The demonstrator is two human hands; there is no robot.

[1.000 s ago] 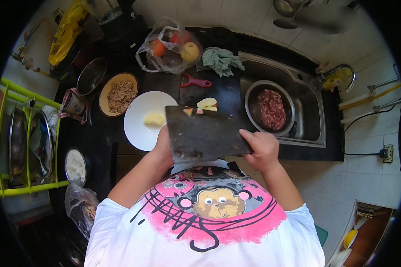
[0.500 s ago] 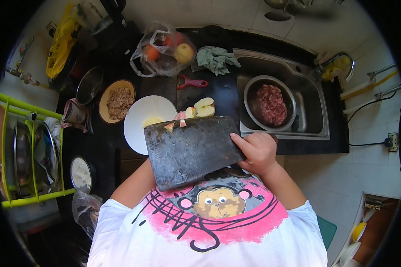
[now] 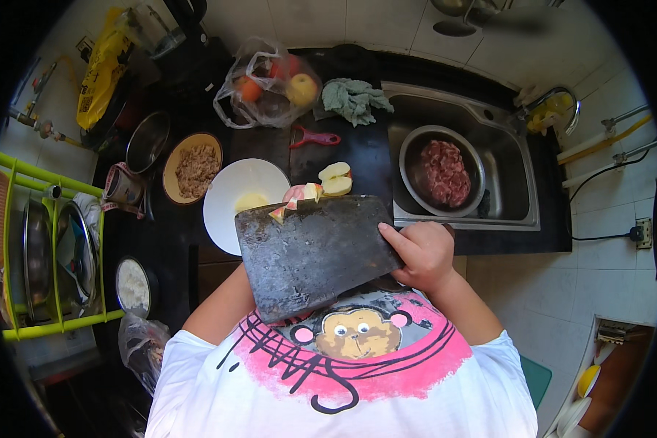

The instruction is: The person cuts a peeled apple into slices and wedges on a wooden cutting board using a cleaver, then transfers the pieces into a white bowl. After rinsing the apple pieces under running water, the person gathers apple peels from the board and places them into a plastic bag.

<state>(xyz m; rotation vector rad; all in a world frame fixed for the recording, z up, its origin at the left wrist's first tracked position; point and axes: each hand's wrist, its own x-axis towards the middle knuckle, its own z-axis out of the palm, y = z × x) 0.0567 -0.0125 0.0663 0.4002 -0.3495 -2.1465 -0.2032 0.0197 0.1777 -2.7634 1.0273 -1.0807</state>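
Note:
A wide dark cleaver [image 3: 317,252] is in my right hand [image 3: 427,254], which is closed round its handle with the index finger lying along the blade. The broad blade hides my left hand; only my left forearm [image 3: 223,305] shows, running in behind it. Cut apple pieces [image 3: 336,179] lie just beyond the blade's far edge. Small apple scraps [image 3: 279,214] cling to the blade near that edge. Left of the blade stands a white plate [image 3: 230,201] with a pale yellow piece [image 3: 251,201] in it, partly covered by the cleaver.
A red-handled peeler [image 3: 316,137], a green cloth [image 3: 356,100] and a bag of fruit [image 3: 266,84] lie farther back. The sink [image 3: 515,208] at right holds a metal bowl of raw meat [image 3: 445,173]. At left are a bowl of minced food [image 3: 197,171] and a green rack [image 3: 58,325].
The cleaver has shifted slightly down and left, its near edge coming closer to my shirt. The apple scraps on its far edge have moved a little with it.

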